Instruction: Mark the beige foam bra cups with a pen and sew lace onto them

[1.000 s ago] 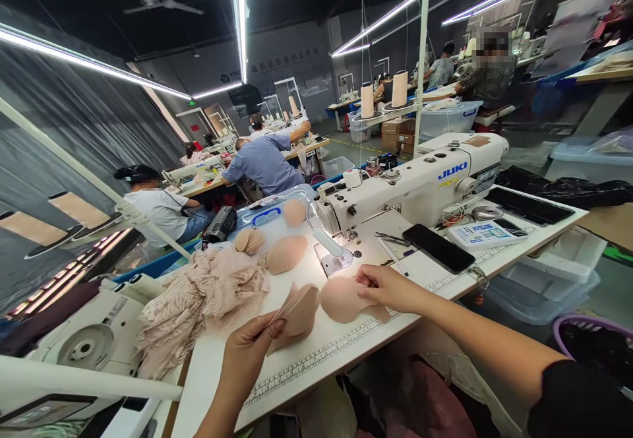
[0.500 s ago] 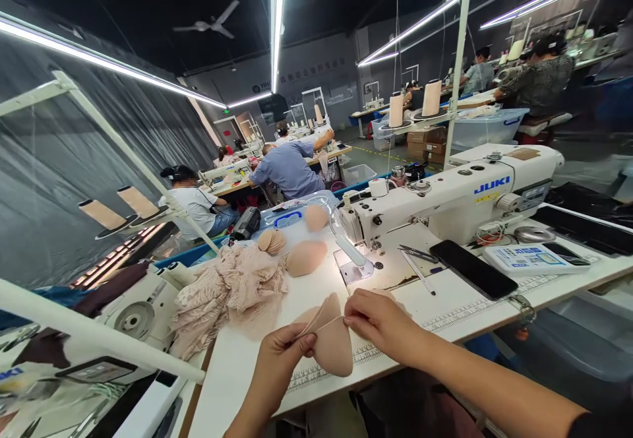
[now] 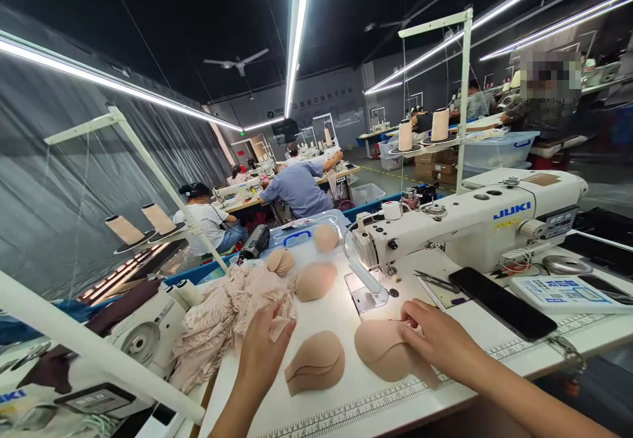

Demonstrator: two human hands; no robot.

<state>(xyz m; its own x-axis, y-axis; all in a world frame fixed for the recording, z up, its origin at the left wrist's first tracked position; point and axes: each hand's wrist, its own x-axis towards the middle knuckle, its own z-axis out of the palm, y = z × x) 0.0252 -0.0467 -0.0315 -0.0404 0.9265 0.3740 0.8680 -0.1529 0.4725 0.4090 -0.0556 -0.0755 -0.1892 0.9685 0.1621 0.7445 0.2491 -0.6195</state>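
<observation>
A white table (image 3: 271,405) fills the foreground, with a printed ruler strip (image 3: 356,413) along its near edge. Two pairs of curved beige cloth pieces lie on it side by side, a little apart: the left pair (image 3: 321,359) and the right pair (image 3: 378,345), each with one piece overlapping another. The left hand (image 3: 264,339) is just to the left of the left pair, thumb and fingers apart, in front of a heap of pale lace (image 3: 227,309). The right hand (image 3: 435,329) has its bent fingers at the right edge of the right pair; whether they pinch it, I cannot tell.

Farther back lie another beige piece (image 3: 316,281) and a small fanned stack of rounds (image 3: 280,262). To the right stands a white sewing machine (image 3: 445,220), its lamp lighting the metal plate (image 3: 363,296) beneath. A black phone (image 3: 502,301) lies on the table in front of the machine, between a pair of tweezers (image 3: 438,281) and a blue-and-white box (image 3: 554,291).

The room is dark-ceilinged, with long tube lights (image 3: 299,35), a ceiling fan (image 3: 240,65) and grey curtains (image 3: 163,134) on the left. Beyond the table, a person in a blue shirt (image 3: 301,190) leans over another workbench.
</observation>
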